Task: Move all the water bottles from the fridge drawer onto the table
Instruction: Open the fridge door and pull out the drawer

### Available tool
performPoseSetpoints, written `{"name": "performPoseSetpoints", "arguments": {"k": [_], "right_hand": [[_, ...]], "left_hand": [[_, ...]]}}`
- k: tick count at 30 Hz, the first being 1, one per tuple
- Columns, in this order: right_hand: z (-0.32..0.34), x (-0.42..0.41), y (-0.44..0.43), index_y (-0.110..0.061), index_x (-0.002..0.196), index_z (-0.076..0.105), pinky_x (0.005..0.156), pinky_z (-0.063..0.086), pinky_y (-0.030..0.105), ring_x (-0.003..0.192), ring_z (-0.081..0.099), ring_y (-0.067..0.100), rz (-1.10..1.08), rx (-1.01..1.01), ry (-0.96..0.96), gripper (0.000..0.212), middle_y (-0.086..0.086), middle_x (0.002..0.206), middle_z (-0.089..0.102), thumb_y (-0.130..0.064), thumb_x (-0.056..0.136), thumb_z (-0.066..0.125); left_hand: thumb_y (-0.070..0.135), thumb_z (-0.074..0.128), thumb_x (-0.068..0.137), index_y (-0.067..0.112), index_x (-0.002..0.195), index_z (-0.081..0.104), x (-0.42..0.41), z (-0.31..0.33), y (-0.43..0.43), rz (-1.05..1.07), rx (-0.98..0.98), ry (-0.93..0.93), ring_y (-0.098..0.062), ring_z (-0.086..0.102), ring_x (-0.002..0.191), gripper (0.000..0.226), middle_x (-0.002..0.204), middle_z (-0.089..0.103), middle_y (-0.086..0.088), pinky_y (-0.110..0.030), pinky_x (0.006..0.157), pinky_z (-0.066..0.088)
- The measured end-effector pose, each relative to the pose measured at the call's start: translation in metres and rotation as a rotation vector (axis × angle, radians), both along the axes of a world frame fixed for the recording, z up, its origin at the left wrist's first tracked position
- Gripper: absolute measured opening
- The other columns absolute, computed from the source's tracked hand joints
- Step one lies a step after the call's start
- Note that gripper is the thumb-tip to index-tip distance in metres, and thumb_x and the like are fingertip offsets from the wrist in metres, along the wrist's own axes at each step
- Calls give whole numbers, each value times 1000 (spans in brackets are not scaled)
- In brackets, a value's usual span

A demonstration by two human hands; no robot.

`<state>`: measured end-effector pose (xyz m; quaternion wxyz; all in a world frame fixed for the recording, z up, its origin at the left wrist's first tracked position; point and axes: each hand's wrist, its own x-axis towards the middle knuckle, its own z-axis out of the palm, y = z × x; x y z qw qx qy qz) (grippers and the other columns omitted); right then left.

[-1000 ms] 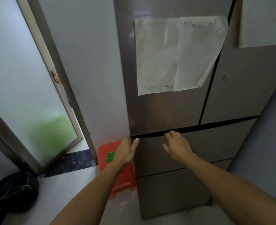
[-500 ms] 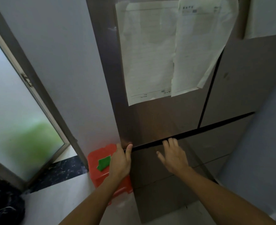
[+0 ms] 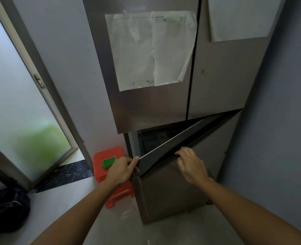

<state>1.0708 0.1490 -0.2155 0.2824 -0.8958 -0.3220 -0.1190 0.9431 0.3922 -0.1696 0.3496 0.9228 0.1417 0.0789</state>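
Two bare hands work at one fridge drawer (image 3: 167, 147), which stands pulled partway out from under the two upper doors. The left hand (image 3: 122, 169) pinches the drawer front's near left corner, thumb on top and fingers curled under the edge. The right hand (image 3: 190, 165) hooks its bent fingers over the drawer's top lip, further right along the same edge, closed on the lip rather than spread. Both hands grip the drawer and nothing else.

The fridge (image 3: 151, 106) is brushed metal, flat-faced, with dark seams between its panels. Above the hands, two sheets of paper (image 3: 151, 48) overlap on the left door, one corner curling; a third sheet (image 3: 238, 18) hangs on the right door. Beyond the hands, the gap behind the drawer front is dark (its contents cannot be made out, so no water bottles can be counted there). Below the hands sits a lower drawer panel, shut.

Just left of the left hand is one orange plastic stool (image 3: 110, 167), with a small green scrap (image 3: 108, 162) lying on its seat. Further left is a frosted glass door (image 3: 22, 103) in a metal frame, and one dark bag (image 3: 6, 211) on the pale floor. To the right of the right hand a blue-grey wall runs close beside the fridge, leaving little room on that side; the floor under the forearms is open.
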Motion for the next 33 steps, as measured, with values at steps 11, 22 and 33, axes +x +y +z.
{"name": "performPoseSetpoints", "arguments": {"k": [11,22,33], "right_hand": [[25,-55,-166,-29,128,46,81,47,36,94,54,10,-331,230,266,50,-8,102,57,-60,89,45],[62,-22,-319,-28,145,26,86,46,36,111,54,26,-416,-229,428,99,10,131,51,-74,64,59],[64,32,-408,-30,132,45,78,47,34,96,58,23,-663,-324,262,67,5,113,62,-67,76,51]], "left_hand": [[39,47,97,22,58,44,4,8,-130,-243,237,71,-11,44,51,43,55,46,4,-29,48,31],[37,48,96,15,89,55,131,18,-292,-561,343,-14,-20,54,77,24,91,57,-6,-40,72,50],[47,40,96,22,148,21,252,2,-415,-767,571,-129,-34,18,142,61,157,18,-14,-48,113,25]]}}
